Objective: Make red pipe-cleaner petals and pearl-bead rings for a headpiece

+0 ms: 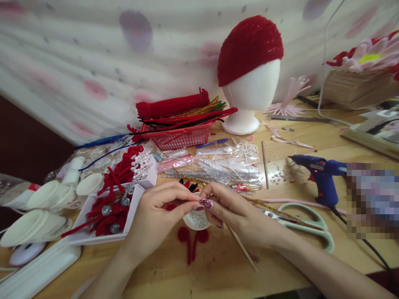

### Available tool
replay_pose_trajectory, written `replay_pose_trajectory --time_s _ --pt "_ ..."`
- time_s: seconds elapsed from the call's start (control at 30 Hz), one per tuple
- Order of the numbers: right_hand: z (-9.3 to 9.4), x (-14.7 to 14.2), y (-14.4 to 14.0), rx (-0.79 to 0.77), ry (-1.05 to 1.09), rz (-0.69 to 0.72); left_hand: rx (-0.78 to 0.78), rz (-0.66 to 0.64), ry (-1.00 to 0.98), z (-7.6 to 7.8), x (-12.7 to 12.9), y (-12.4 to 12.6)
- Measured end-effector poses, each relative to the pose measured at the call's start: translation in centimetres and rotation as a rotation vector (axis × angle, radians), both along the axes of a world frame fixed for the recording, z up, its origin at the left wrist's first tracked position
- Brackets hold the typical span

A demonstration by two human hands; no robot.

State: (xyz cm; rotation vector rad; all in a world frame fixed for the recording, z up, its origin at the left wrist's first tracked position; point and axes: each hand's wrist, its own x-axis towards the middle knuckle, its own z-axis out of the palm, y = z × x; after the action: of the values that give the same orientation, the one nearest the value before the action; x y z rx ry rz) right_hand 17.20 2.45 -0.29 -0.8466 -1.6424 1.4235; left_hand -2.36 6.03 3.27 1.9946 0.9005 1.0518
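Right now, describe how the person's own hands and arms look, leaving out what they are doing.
The left hand and right hand are ungloved, and the forearms are bare as far as they show. The thumbnails are glossy and dark mauve, the right one with a paler edge. No watch or bracelet shows.

Nearest me, bare tabletop (168, 278) left room, though red curls (183, 234) and a stick (244, 252) intruded. A white box (133, 211) crowded my left hand (168, 203); scissors (324, 229) and a glue gun (324, 178) blocked my right hand (230, 214).
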Motion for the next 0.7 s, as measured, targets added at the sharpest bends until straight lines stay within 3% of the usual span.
replay_pose_trajectory --time_s 0.17,0.3,0.5,0.7 --pt "-0.2 -0.07 -0.06 -0.069 0.157 0.043 0.038 -0.017 -0.01 -0.05 0.16 -0.15" --pt "0.02 0.03 0.03 -0.087 0.21 0.072 -0.03 -0.017 -0.039 -0.11 0.33 0.08" --pt "0.02 0.09 0.36 -0.108 0.333 0.11 -0.274 -0.012 -0.153 -0.46 0.27 0.43" --pt "-0.28 -0.06 0.76 -0.102 0.438 0.059 -0.664 0.04 -0.488 -0.87 0.85 0.52"
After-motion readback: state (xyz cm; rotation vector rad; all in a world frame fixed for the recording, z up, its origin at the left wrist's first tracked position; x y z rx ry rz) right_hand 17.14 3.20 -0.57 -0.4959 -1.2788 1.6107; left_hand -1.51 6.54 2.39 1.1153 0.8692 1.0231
